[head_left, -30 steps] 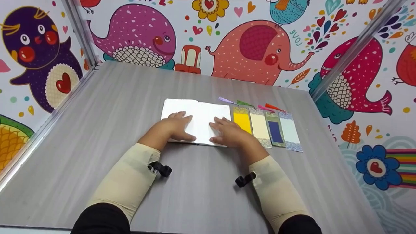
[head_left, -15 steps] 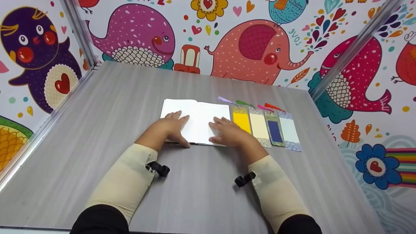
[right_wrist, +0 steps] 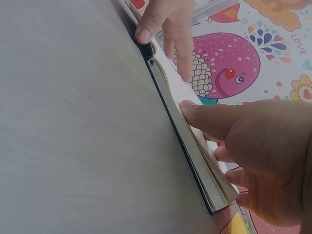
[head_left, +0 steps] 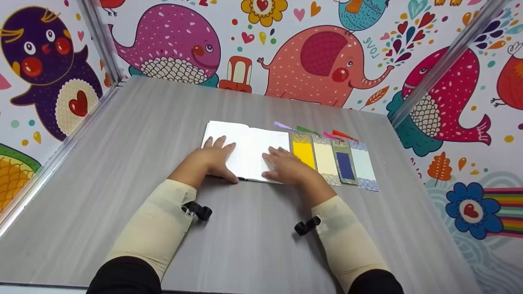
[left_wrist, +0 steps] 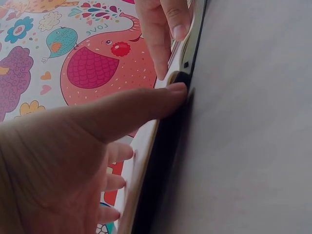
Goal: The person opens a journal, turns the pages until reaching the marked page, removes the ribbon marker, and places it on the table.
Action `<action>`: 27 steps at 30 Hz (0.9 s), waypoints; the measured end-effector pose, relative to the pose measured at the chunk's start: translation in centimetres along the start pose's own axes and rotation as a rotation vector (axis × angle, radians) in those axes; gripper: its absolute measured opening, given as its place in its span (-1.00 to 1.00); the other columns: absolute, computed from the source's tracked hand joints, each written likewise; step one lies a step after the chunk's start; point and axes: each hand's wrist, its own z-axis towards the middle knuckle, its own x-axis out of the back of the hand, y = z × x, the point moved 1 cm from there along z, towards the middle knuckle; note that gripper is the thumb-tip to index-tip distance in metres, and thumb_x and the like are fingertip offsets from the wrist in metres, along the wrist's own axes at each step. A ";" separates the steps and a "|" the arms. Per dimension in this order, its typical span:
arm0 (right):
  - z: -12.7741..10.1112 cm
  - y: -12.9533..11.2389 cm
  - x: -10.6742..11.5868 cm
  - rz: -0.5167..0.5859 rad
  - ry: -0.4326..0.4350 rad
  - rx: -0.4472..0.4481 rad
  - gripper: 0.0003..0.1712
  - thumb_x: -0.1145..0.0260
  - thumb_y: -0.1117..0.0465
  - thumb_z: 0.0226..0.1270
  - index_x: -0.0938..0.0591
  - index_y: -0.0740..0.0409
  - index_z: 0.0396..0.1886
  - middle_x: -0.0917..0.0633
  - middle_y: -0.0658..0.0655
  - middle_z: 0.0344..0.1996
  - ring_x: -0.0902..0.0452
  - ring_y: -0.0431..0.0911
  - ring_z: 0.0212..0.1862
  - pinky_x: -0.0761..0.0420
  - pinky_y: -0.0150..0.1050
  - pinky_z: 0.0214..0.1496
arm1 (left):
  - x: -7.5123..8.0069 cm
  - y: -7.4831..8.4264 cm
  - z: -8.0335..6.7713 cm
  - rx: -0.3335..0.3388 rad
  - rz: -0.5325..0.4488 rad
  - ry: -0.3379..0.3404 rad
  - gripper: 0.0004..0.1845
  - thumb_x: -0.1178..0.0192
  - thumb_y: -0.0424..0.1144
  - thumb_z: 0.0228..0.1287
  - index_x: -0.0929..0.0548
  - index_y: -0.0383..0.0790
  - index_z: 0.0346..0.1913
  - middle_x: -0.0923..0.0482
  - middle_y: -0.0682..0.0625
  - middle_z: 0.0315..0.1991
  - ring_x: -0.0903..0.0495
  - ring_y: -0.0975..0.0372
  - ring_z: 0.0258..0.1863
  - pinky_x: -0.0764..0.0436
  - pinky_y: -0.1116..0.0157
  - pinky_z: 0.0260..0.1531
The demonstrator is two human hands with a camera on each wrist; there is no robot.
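Observation:
An open book (head_left: pixel 251 151) with blank white pages and a dark cover lies on the grey table. On its left page rest the spread fingers of my left hand (head_left: pixel 210 159); the thumb touches the book's near edge by the spine. My right hand (head_left: pixel 288 167) lies on the right page, fingers extended, the thumb (right_wrist: pixel 202 116) near the page's lower edge. Right of the book lie tasselled bookmarks in a row: a yellow one (head_left: pixel 303 151), a cream one (head_left: pixel 325 157), a green one with a blue panel (head_left: pixel 346 165) and a pale blue one (head_left: pixel 365 161).
Lilac (head_left: pixel 284 125), green (head_left: pixel 306 129), pink (head_left: pixel 333 136) and orange (head_left: pixel 344 134) tassels point away behind the bookmarks. The grey table (head_left: pixel 253 237) is bounded by cartoon-printed walls (head_left: pixel 318 61) with metal corner posts.
My left hand has shifted slightly left, its thumb moving from the page to the book's near edge. The left page's far edge has risen slightly. My right hand stays in place.

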 end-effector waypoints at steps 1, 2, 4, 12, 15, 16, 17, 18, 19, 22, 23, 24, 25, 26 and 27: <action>0.0 0.0 0.0 0.005 0.001 -0.002 -0.06 -0.25 -0.30 0.55 -0.18 -0.14 0.76 -0.08 0.07 0.78 0.14 0.15 0.80 0.09 0.16 0.82 | 0.0 0.0 0.0 -0.003 -0.001 0.001 0.37 -0.57 0.35 0.00 -0.03 0.00 0.77 0.29 -0.23 0.80 0.35 -0.35 0.74 -0.02 -0.48 0.59; 0.0 0.0 0.0 0.009 0.002 -0.005 -0.07 -0.25 -0.30 0.55 -0.18 -0.15 0.76 -0.08 0.06 0.78 0.14 0.14 0.80 0.09 0.16 0.82 | 0.1 0.1 0.0 -0.006 0.000 0.002 0.37 -0.57 0.35 0.00 -0.03 -0.01 0.77 0.30 -0.23 0.80 0.36 -0.35 0.74 -0.02 -0.49 0.58; -0.1 0.0 0.0 0.013 0.004 -0.009 -0.07 -0.25 -0.31 0.55 -0.18 -0.17 0.76 -0.08 0.04 0.78 0.14 0.13 0.81 0.09 0.16 0.82 | 0.2 0.2 -0.1 -0.010 0.000 0.008 0.37 -0.58 0.35 -0.01 -0.04 -0.02 0.77 0.30 -0.22 0.80 0.37 -0.35 0.74 -0.03 -0.49 0.58; -0.1 0.0 0.0 0.015 0.016 -0.001 -0.08 -0.26 -0.29 0.55 -0.20 -0.14 0.75 -0.09 0.06 0.78 0.13 0.13 0.80 0.08 0.16 0.82 | 0.4 0.5 -0.6 -0.012 0.008 0.048 0.37 -0.59 0.34 -0.02 -0.04 0.00 0.77 0.27 -0.18 0.80 0.37 -0.32 0.75 -0.06 -0.61 0.47; -0.1 -0.1 0.0 0.007 0.017 0.006 -0.08 -0.26 -0.28 0.55 -0.20 -0.13 0.75 -0.10 0.07 0.78 0.12 0.14 0.80 0.07 0.17 0.82 | 0.5 0.5 -0.7 -0.012 0.008 0.053 0.37 -0.59 0.33 -0.01 -0.04 -0.02 0.77 0.27 -0.18 0.80 0.37 -0.32 0.75 -0.07 -0.61 0.47; -0.1 -0.1 0.0 0.003 0.017 0.009 -0.08 -0.25 -0.28 0.55 -0.20 -0.13 0.75 -0.10 0.08 0.77 0.11 0.15 0.80 0.07 0.17 0.81 | 0.5 0.5 -0.7 -0.012 0.007 0.055 0.38 -0.59 0.33 -0.01 -0.03 -0.03 0.77 0.28 -0.19 0.80 0.38 -0.32 0.75 -0.07 -0.60 0.47; -0.1 -0.1 0.0 0.000 0.017 0.015 -0.08 -0.25 -0.27 0.56 -0.20 -0.11 0.75 -0.10 0.09 0.77 0.11 0.16 0.80 0.07 0.17 0.81 | 0.6 0.5 -0.7 -0.012 0.002 0.058 0.38 -0.60 0.33 -0.01 -0.03 -0.03 0.77 0.28 -0.20 0.80 0.38 -0.32 0.75 -0.06 -0.60 0.48; -0.1 -0.1 0.0 -0.004 0.017 0.021 -0.08 -0.25 -0.26 0.56 -0.20 -0.10 0.75 -0.11 0.10 0.77 0.10 0.17 0.80 0.07 0.18 0.81 | 0.7 0.5 -0.8 -0.011 -0.005 0.066 0.39 -0.60 0.34 -0.02 -0.03 -0.04 0.77 0.29 -0.20 0.80 0.39 -0.31 0.75 -0.05 -0.58 0.50; -0.1 -0.1 0.1 -0.007 0.016 0.025 -0.08 -0.25 -0.26 0.56 -0.20 -0.09 0.75 -0.11 0.11 0.77 0.10 0.18 0.80 0.07 0.18 0.81 | 0.8 0.5 -0.8 -0.009 -0.013 0.078 0.39 -0.60 0.33 -0.01 -0.02 -0.05 0.77 0.29 -0.21 0.80 0.39 -0.31 0.75 -0.05 -0.57 0.51; -0.1 -0.1 0.1 -0.005 0.017 0.032 -0.09 -0.26 -0.24 0.57 -0.20 -0.07 0.75 -0.11 0.13 0.77 0.11 0.19 0.79 0.08 0.19 0.81 | 1.3 0.5 -0.7 0.005 -0.052 0.134 0.38 -0.58 0.32 0.03 0.00 -0.08 0.77 0.32 -0.23 0.80 0.40 -0.31 0.75 -0.01 -0.50 0.57; -0.1 -0.1 0.1 -0.005 0.017 0.033 -0.09 -0.26 -0.24 0.57 -0.21 -0.06 0.75 -0.11 0.13 0.77 0.11 0.19 0.79 0.08 0.19 0.81 | 1.4 0.5 -0.6 0.012 -0.068 0.155 0.36 -0.57 0.31 0.06 0.01 -0.09 0.77 0.34 -0.23 0.80 0.40 -0.31 0.75 0.00 -0.48 0.59; -0.1 -0.1 0.1 -0.003 0.017 0.030 -0.09 -0.26 -0.24 0.57 -0.21 -0.07 0.75 -0.10 0.13 0.77 0.11 0.19 0.79 0.08 0.19 0.81 | 1.6 0.4 -0.6 0.021 -0.085 0.175 0.35 -0.55 0.30 0.09 0.02 -0.11 0.77 0.35 -0.24 0.79 0.40 -0.31 0.75 0.01 -0.45 0.61; -0.1 -0.1 0.1 -0.001 0.016 0.026 -0.09 -0.26 -0.24 0.57 -0.21 -0.07 0.75 -0.10 0.12 0.77 0.11 0.18 0.80 0.08 0.19 0.81 | 1.7 0.4 -0.6 0.031 -0.103 0.194 0.33 -0.54 0.29 0.12 0.03 -0.12 0.77 0.37 -0.25 0.79 0.40 -0.31 0.75 0.02 -0.42 0.63; -0.1 -0.1 0.1 -0.001 0.016 0.022 -0.09 -0.26 -0.25 0.57 -0.21 -0.08 0.75 -0.11 0.12 0.77 0.11 0.17 0.80 0.08 0.19 0.81 | 1.9 0.4 -0.5 0.042 -0.123 0.211 0.31 -0.52 0.28 0.16 0.04 -0.14 0.77 0.39 -0.26 0.79 0.39 -0.32 0.75 0.03 -0.39 0.65; -0.1 -0.1 0.1 0.000 0.016 0.018 -0.08 -0.26 -0.25 0.56 -0.21 -0.08 0.75 -0.11 0.11 0.77 0.10 0.17 0.80 0.08 0.18 0.81 | 2.0 0.4 -0.5 0.051 -0.142 0.225 0.30 -0.50 0.27 0.19 0.05 -0.15 0.77 0.40 -0.28 0.79 0.36 -0.32 0.75 0.02 -0.36 0.66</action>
